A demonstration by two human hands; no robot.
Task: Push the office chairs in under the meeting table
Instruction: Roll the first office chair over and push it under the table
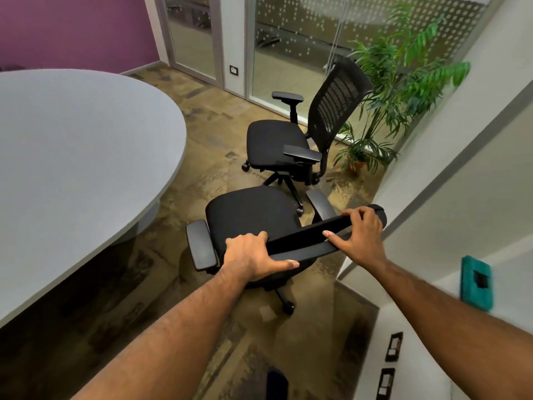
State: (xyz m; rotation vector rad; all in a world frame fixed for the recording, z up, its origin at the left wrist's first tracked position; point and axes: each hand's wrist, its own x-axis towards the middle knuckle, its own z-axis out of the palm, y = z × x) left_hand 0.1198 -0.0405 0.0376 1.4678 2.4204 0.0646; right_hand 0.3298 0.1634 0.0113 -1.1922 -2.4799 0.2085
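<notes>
A grey oval bench [86, 157] fills the left of the carpeted room. Both grips, left hand [253, 256] and right hand [362, 233], clasp the near office chair's backrest top [305, 241]. Its lower back is hidden from view.

Two bare forearms showing, no sleeves reaching into view, fine hair showing along both. Left hand [253, 255] and right hand [360, 235] both bare: no gloves, rings, watch or wristbands showing. Fingernails showing short and plain. Nothing else of the person showing.
</notes>
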